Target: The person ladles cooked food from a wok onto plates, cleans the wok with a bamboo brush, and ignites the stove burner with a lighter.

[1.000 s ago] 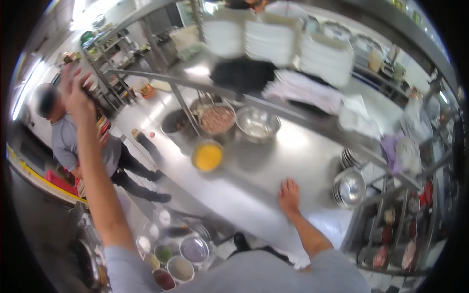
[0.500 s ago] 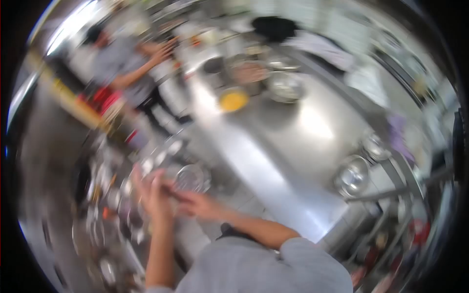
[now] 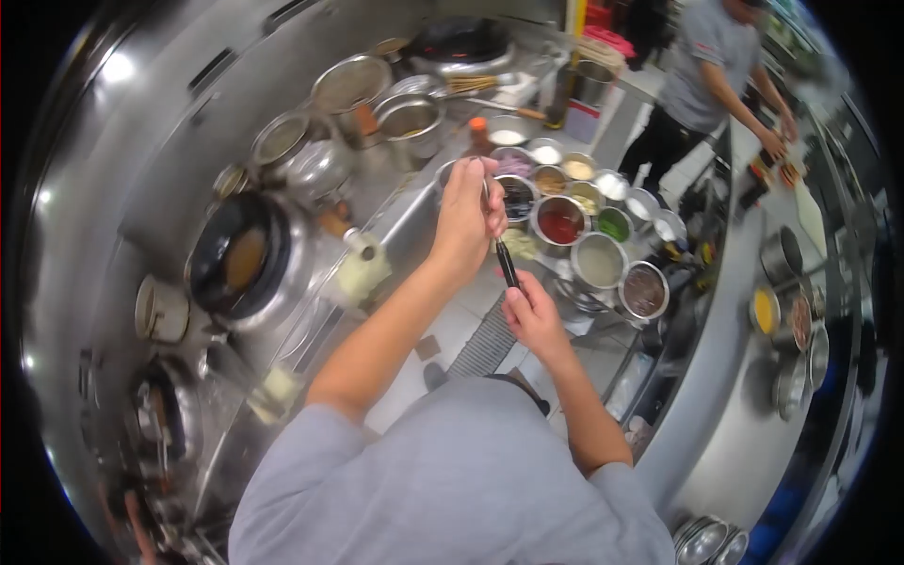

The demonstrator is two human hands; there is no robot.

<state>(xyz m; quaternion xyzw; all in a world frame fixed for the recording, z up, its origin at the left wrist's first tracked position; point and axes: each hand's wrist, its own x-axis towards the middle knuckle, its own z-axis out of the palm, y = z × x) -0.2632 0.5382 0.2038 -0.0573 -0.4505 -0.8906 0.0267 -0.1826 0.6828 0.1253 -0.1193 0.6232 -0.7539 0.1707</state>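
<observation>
My right hand (image 3: 534, 315) is closed on the lower end of a utensil with a slim black handle (image 3: 508, 261). Its handle slants up to my left hand (image 3: 468, 215), whose fingers curl around the upper part. A bit of metal shows between those fingers, but the head's kind is hidden. Just past my hands several metal bowls stand close together. Among them are a bowl of red sauce (image 3: 561, 224), one with chopped greens (image 3: 614, 224), a bowl of pale liquid (image 3: 599, 261) and one of dark brown contents (image 3: 644, 290).
To the left runs a steel stove counter with a black wok (image 3: 240, 256), a strainer (image 3: 350, 85) and a pot (image 3: 410, 121). An orange-capped bottle (image 3: 478, 137) stands behind my left hand. Another person (image 3: 702, 80) works at the far right beside a steel counter (image 3: 702, 461).
My view has swung left, from the steel counter toward the stove and bowls. My hands stay close together; the black handle between them now shows clearly, where the earlier picture was blurred.
</observation>
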